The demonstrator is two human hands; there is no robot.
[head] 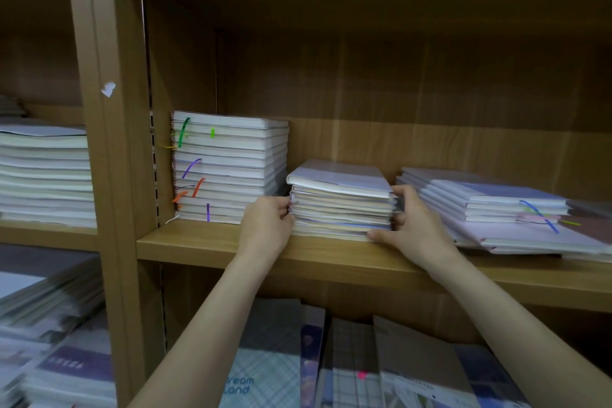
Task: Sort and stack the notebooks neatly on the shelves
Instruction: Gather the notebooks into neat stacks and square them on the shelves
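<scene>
Two hands clasp the middle stack of notebooks point(341, 205) on the wooden shelf point(212, 243): your left hand point(266, 225) curls fingers against its left edge, your right hand point(415, 225) grips its right edge.

Middle stack point(341, 205) of notebooks sits on wooden shelf point(212, 243), top notebook skewed. Left hand point(268, 225) grips its left edge; right hand point(410, 225) grips its right edge, thumb at the base. Tall stack point(228, 169) with coloured ribbons stands just left. Slumped stack point(496, 209) lies right. More notebooks point(331, 361) on shelf below.
</scene>
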